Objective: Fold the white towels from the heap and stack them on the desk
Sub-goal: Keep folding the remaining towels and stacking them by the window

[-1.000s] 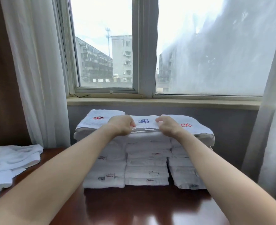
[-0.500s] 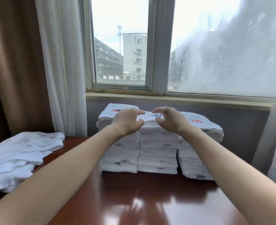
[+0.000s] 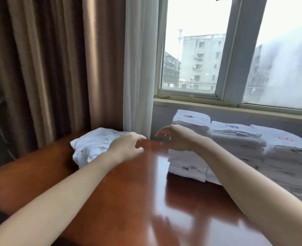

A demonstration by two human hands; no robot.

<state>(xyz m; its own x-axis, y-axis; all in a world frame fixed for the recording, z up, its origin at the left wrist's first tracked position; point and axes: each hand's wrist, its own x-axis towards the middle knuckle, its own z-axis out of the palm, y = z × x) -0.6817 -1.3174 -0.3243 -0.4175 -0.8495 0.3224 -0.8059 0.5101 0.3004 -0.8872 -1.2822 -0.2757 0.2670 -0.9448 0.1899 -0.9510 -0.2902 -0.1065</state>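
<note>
Far left, brown curtain [image 3: 45, 68] hanging. On reddish bench [image 3: 129, 201], heap of unfolded white towels [image 3: 90, 145] lying at left back edge, near that curtain. At heap's right side, left hand [image 3: 127, 148] hovering, fingers [image 3: 139, 137] loosely curled, released, grasping nothing; contact with heap unclear. Behind, sheer white curtain [image 3: 137, 68] hanging. Further right, right hand [image 3: 177, 139] hanging over bench just left of folded towel stacks [image 3: 235, 144], fingers loosely curled, holding nothing. Three stacks sitting side by side below window [image 3: 196, 59], embroidered logos showing on top.
</note>
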